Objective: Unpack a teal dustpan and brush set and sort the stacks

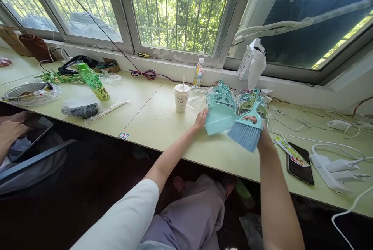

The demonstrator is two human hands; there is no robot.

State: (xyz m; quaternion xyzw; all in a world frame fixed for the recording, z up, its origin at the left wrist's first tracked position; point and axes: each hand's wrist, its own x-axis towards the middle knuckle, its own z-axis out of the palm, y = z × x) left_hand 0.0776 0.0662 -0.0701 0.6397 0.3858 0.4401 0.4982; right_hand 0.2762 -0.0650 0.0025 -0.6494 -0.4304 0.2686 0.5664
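Note:
My left hand [201, 119] grips the edge of a mint-green dustpan [220, 117], held just above the desk with its wide lip toward me. In my right hand [263, 135] is a small hand broom [246, 133] with a mint head and blue-grey bristles pointing down and left. A finger shows through the hole in the broom's head; the rest of that hand is partly hidden behind it. The bristles come close to the dustpan's right corner. Behind them stand several more dustpan and brush sets [223, 96], some mint and one olive green [253, 104].
A paper cup with a straw [181, 100] and a small bottle [199, 72] stand left of the sets. To the right lie a phone [300, 164], a power strip [329, 172] and loose cables. A green bottle [93, 82] stands further left, near another person's hand [13, 133].

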